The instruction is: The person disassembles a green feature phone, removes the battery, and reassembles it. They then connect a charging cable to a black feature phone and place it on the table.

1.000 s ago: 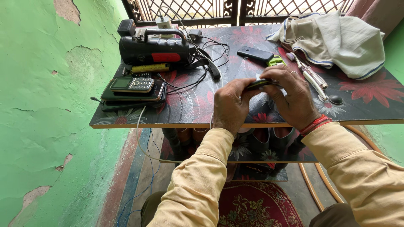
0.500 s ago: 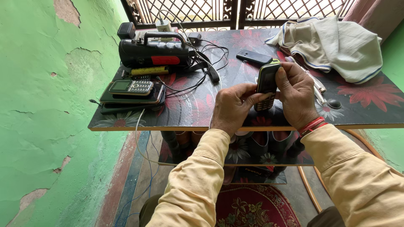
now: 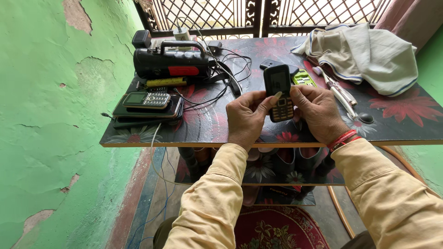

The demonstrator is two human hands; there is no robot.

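I see a small black keypad phone (image 3: pixel 279 92) held upright above the worktop (image 3: pixel 221 127) — dark screen on top, amber-tinted keys below. My left hand (image 3: pixel 247 119) grips its left edge, thumb pressed beside the keys; my right hand (image 3: pixel 316 113) clasps the right edge, so the phone sits between both grips, clear of the surface. Just behind it lies a green circuit board (image 3: pixel 303 78). Far left, another keypad phone (image 3: pixel 146 100) rests on stacked handsets — a black torch (image 3: pixel 170 62) with a red band stands behind.
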